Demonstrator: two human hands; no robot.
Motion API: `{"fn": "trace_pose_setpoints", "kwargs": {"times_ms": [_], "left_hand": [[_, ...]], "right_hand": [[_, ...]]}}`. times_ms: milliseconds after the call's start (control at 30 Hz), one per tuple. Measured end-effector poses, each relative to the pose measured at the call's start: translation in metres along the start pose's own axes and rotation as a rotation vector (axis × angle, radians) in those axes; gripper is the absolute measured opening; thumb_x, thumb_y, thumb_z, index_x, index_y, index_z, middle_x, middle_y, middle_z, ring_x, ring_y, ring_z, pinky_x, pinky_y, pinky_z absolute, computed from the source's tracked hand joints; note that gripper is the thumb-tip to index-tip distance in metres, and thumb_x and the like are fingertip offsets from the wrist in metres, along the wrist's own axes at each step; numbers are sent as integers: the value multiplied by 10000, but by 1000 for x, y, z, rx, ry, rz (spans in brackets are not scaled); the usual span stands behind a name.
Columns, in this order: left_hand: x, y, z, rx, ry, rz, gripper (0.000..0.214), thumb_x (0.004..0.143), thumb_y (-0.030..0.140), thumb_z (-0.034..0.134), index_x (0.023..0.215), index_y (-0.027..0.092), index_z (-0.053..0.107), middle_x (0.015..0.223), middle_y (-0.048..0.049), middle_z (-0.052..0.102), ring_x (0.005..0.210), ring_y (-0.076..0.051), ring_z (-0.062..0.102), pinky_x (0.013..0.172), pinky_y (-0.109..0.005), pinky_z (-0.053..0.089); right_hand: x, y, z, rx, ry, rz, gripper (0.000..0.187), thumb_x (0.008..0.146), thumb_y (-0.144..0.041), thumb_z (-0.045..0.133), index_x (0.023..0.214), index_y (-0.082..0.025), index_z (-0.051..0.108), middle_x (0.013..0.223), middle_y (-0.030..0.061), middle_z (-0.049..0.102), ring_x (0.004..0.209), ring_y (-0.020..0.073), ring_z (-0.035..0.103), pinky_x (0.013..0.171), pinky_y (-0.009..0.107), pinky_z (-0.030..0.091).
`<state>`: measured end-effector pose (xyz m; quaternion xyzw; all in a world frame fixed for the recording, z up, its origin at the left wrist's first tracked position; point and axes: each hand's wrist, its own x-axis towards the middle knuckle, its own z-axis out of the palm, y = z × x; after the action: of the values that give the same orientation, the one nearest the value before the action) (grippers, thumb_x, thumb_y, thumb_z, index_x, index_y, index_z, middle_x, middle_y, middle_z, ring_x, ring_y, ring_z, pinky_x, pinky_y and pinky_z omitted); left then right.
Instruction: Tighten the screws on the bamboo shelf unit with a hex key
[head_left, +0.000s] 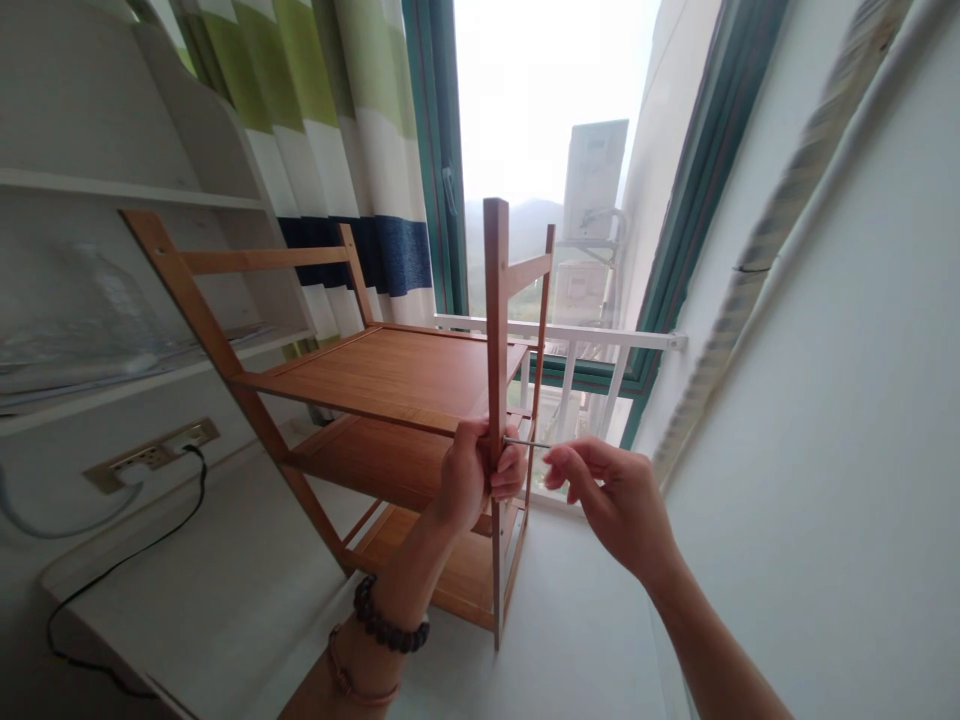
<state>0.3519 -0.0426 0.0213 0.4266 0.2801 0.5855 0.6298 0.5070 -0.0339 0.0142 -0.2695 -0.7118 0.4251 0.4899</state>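
Window (pixel 436 130) behind wooden shelf (pixel 397 365), left hand (pixel 466 475) around post (pixel 496 330)

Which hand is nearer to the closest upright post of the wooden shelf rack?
Left. The left hand is wrapped around the upright post; the right hand is apart from it, to its right, at the outer end of a thin metal rod.
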Motion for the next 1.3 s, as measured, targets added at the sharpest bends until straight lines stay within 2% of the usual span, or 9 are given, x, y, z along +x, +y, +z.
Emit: {"fn": "trace_pose_setpoints", "kwargs": {"times_ms": [133, 300, 400, 600, 700, 800, 967, 1167, 1300], "left_hand": [[-1, 1, 2, -7, 23, 6, 344, 693, 404, 406, 440, 175, 367, 355, 57, 245, 327, -60, 222, 331, -170, 162], [-1, 2, 2, 13, 15, -18, 340, 683, 403, 405, 434, 174, 370, 353, 54, 257, 324, -60, 232, 332, -172, 182], [0, 2, 0, 3, 12, -19, 339, 679, 400, 408, 429, 173, 374, 347, 55, 264, 316, -55, 224, 328, -170, 175], [0, 0, 1, -27, 4, 26, 341, 692, 396, 414, 435, 174, 382, 340, 56, 256, 316, -59, 212, 323, -168, 153], [-1, 0, 2, -25, 6, 30, 340, 701, 394, 412, 442, 176, 374, 345, 56, 254, 321, -60, 207, 324, -168, 147], [-1, 1, 2, -14, 11, 10, 345, 702, 396, 410, 441, 174, 370, 352, 57, 249, 326, -60, 211, 329, -169, 155], [-2, 0, 2, -6, 24, 16, 358, 707, 400, 413, 435, 172, 373, 356, 55, 251, 328, -61, 233, 337, -170, 166], [-1, 0, 3, -15, 22, 22, 363, 710, 415, 415, 443, 176, 359, 354, 57, 244, 325, -59, 220, 332, -166, 157], [0, 1, 1, -16, 11, 1, 355, 701, 409, 420, 440, 174, 368, 348, 56, 252, 323, -58, 222, 326, -166, 169]], "right_hand": [[-1, -8, 11, 271, -211, 291, 589, 889, -506, 324, 443, -151, 472, 311, -29, 413, 300, 72, 459, 352, 181, 339], [2, -4, -8, 278, -205, 83, 286, 821, -394, 552, 1006, -181, 602, 745, 32, 658, 593, 118, 627, 445, 195, 465], [1, -2, -19, 193, -259, -51, 287, 784, -277, 625, 1068, -242, 614, 996, 58, 656, 834, 163, 638, 594, 253, 534], [3, -10, 3, 141, 39, 11, 221, 830, -357, 548, 807, -156, 637, 555, 7, 638, 501, 111, 585, 502, 233, 480], [10, -9, 10, 414, -52, 238, 329, 855, -428, 471, 683, -157, 542, 351, -69, 445, 327, 86, 475, 359, 191, 371], [12, -2, 4, 459, -91, 248, 250, 818, -425, 535, 804, -175, 538, 470, -65, 512, 377, 93, 526, 332, 174, 344], [4, 1, -4, 90, 72, -3, 226, 766, -381, 623, 859, -176, 612, 692, 20, 651, 609, 133, 622, 499, 223, 473], [-2, -13, 8, 249, -201, 319, 547, 869, -536, 352, 508, -157, 511, 309, -34, 436, 292, 89, 469, 337, 191, 336], [-2, -11, -4, 168, -113, 123, 286, 833, -432, 519, 875, -166, 616, 616, 15, 651, 526, 115, 617, 437, 190, 438]]}}
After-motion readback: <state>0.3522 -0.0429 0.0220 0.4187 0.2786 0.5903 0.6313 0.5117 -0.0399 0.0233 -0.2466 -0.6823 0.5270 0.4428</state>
